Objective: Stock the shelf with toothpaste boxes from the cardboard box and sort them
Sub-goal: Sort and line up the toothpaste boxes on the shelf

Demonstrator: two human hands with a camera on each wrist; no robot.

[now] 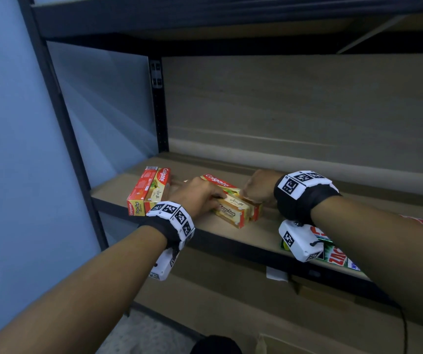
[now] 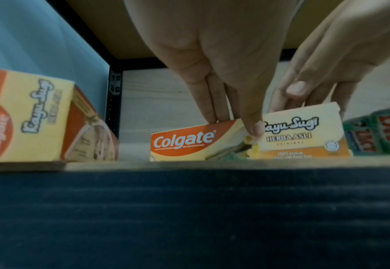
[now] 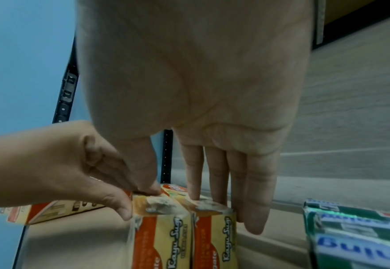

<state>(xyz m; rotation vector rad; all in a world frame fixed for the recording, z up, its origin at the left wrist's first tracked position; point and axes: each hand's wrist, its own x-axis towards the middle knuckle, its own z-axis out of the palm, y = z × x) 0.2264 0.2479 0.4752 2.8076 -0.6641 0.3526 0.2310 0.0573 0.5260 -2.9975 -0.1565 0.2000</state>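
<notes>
Two orange-and-yellow Colgate toothpaste boxes stand on edge side by side on the wooden shelf, angled to its front edge. My left hand pinches their left part, fingers behind and thumb on the printed face of the boxes. From the right, my right hand grips the same pair: in the right wrist view its thumb lies on top of the left box and its fingers run down the right box's side. Another pair of the same boxes stands at the shelf's left end.
Green toothpaste boxes lie on the shelf to the right, partly under my right wrist, and show again as green boxes beside my right hand. A black upright post stands at the back left. A lower shelf board lies below.
</notes>
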